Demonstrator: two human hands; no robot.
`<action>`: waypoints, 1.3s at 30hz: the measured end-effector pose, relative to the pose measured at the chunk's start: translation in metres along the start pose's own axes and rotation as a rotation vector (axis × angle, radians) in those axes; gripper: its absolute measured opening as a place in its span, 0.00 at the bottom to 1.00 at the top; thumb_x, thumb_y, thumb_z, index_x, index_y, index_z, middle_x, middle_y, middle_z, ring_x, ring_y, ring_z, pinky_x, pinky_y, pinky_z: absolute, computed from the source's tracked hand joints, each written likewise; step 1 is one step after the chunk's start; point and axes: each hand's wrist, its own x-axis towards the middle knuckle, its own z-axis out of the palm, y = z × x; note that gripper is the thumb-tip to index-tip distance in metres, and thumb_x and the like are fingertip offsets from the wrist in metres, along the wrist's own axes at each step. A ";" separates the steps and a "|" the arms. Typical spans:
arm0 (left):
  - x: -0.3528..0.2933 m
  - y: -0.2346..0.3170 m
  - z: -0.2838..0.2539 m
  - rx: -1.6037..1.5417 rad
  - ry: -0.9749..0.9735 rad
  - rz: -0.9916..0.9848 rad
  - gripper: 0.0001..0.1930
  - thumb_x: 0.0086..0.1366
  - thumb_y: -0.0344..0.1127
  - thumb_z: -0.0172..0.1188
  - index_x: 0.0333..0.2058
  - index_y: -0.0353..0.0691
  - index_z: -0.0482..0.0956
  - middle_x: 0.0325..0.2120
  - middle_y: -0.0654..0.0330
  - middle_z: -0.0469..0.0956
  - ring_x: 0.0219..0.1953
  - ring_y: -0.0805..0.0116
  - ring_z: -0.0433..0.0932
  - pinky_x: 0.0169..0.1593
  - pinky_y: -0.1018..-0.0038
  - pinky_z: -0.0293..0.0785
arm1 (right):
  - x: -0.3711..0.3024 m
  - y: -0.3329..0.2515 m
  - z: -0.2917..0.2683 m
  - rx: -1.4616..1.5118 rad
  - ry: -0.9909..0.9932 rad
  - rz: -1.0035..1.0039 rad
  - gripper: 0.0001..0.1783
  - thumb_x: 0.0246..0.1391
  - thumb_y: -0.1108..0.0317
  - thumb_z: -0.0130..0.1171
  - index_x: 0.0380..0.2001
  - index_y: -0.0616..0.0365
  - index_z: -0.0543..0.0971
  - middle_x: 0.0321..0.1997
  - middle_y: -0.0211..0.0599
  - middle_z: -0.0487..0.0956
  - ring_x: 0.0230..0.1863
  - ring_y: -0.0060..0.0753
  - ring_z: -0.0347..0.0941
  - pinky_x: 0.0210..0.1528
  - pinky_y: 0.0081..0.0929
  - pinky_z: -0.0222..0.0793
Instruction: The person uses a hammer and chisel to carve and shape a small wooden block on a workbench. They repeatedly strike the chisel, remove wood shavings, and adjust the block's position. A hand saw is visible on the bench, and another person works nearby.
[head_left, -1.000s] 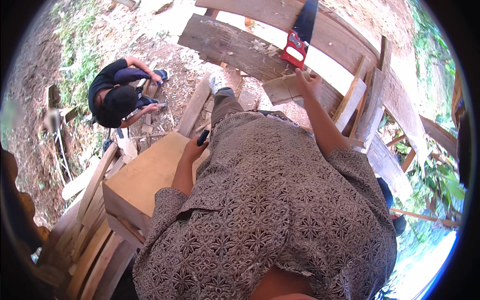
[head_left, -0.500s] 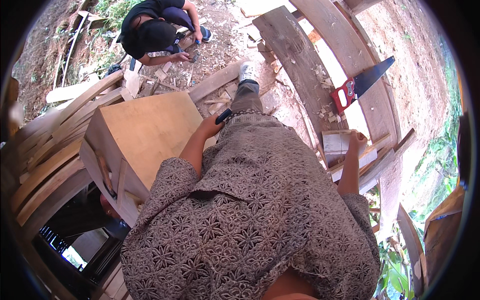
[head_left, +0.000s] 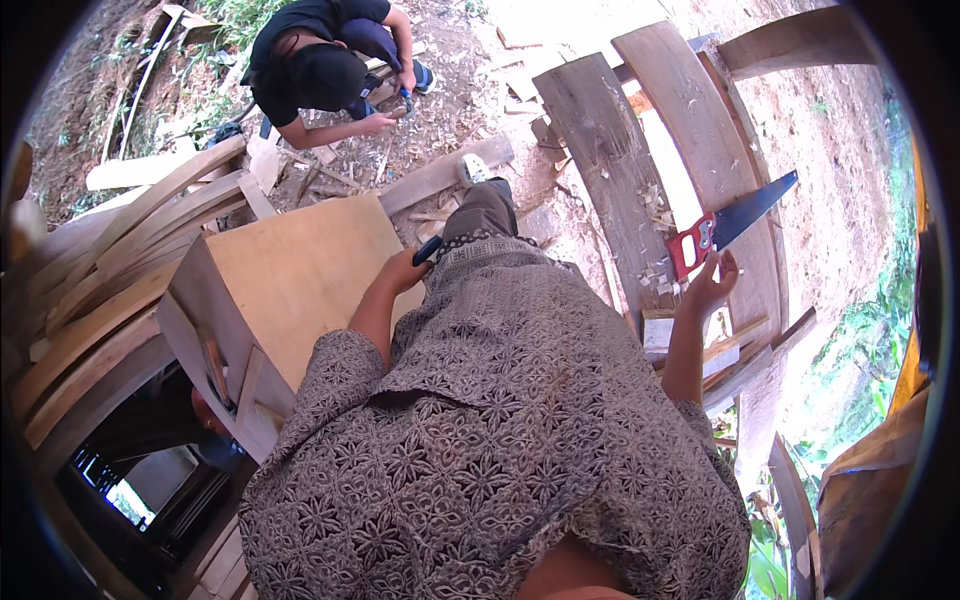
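My left hand [head_left: 402,270] is closed around a short dark object [head_left: 427,250] with a rounded end. It is held in front of my hip, beside a plywood-topped wooden box [head_left: 310,265], and its kind cannot be made out. My right hand [head_left: 710,288] is raised with its fingers apart and nothing visible in them. Just beyond its fingertips lies a handsaw [head_left: 752,213] with a red handle and dark blade. The saw rests across a long wooden plank [head_left: 690,110], its blade pointing away to the right.
A second rough plank [head_left: 600,130] with wood shavings lies alongside. Stacked curved boards [head_left: 120,290] fill the left side. At the far left a co-worker [head_left: 320,75] crouches over a small tool among wood scraps. Short wood pieces [head_left: 740,350] sit below my right hand.
My right hand has moved off the wood pieces toward the saw handle, and its fingers have spread. My left hand still grips the dark object. The co-worker's hands have come closer together.
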 end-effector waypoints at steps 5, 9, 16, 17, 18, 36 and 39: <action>0.037 -0.012 -0.024 -0.097 -0.040 -0.060 0.23 0.65 0.53 0.66 0.47 0.39 0.81 0.40 0.46 0.86 0.47 0.46 0.84 0.51 0.57 0.78 | 0.003 -0.090 0.105 0.016 -0.332 -0.164 0.21 0.66 0.63 0.62 0.59 0.58 0.78 0.62 0.42 0.78 0.65 0.43 0.71 0.69 0.40 0.65; 0.068 -0.015 -0.060 -0.183 -0.038 -0.083 0.24 0.66 0.55 0.66 0.47 0.39 0.81 0.40 0.45 0.86 0.46 0.47 0.85 0.50 0.57 0.78 | 0.010 -0.125 0.199 -0.139 -0.537 -0.325 0.32 0.62 0.59 0.65 0.65 0.61 0.72 0.67 0.51 0.73 0.71 0.51 0.65 0.74 0.48 0.57; 0.088 -0.023 -0.163 -0.275 0.013 -0.102 0.23 0.68 0.55 0.65 0.44 0.37 0.81 0.34 0.47 0.85 0.39 0.51 0.85 0.45 0.60 0.77 | -0.007 -0.128 0.299 -0.675 -0.607 0.128 0.75 0.50 0.25 0.66 0.80 0.50 0.30 0.79 0.72 0.23 0.78 0.86 0.21 0.75 0.77 0.34; 0.088 -0.026 -0.178 -0.289 0.036 -0.094 0.23 0.68 0.55 0.64 0.44 0.37 0.81 0.33 0.48 0.84 0.38 0.51 0.84 0.44 0.60 0.77 | -0.006 -0.128 0.300 -0.636 -0.660 0.179 0.75 0.50 0.24 0.65 0.79 0.50 0.28 0.78 0.73 0.22 0.78 0.85 0.19 0.75 0.77 0.32; 0.090 -0.029 -0.192 -0.297 0.047 -0.115 0.23 0.68 0.54 0.64 0.43 0.36 0.80 0.32 0.49 0.84 0.36 0.52 0.83 0.43 0.60 0.76 | -0.003 -0.130 0.299 -0.585 -0.720 0.219 0.76 0.50 0.23 0.64 0.79 0.50 0.26 0.78 0.73 0.20 0.78 0.85 0.17 0.74 0.77 0.31; 0.054 -0.012 -0.333 0.106 0.401 -0.267 0.20 0.66 0.52 0.65 0.32 0.38 0.80 0.32 0.51 0.80 0.36 0.46 0.82 0.40 0.52 0.78 | 0.004 -0.151 0.291 -0.669 -0.955 0.210 0.56 0.65 0.25 0.46 0.67 0.74 0.70 0.73 0.71 0.65 0.76 0.65 0.59 0.77 0.46 0.53; 0.069 -0.005 -0.344 0.223 0.281 -0.275 0.20 0.66 0.53 0.64 0.34 0.38 0.82 0.34 0.51 0.82 0.38 0.46 0.83 0.42 0.52 0.79 | 0.002 -0.150 0.290 -0.615 -0.923 0.174 0.54 0.65 0.26 0.47 0.68 0.72 0.70 0.73 0.70 0.66 0.76 0.67 0.59 0.76 0.46 0.53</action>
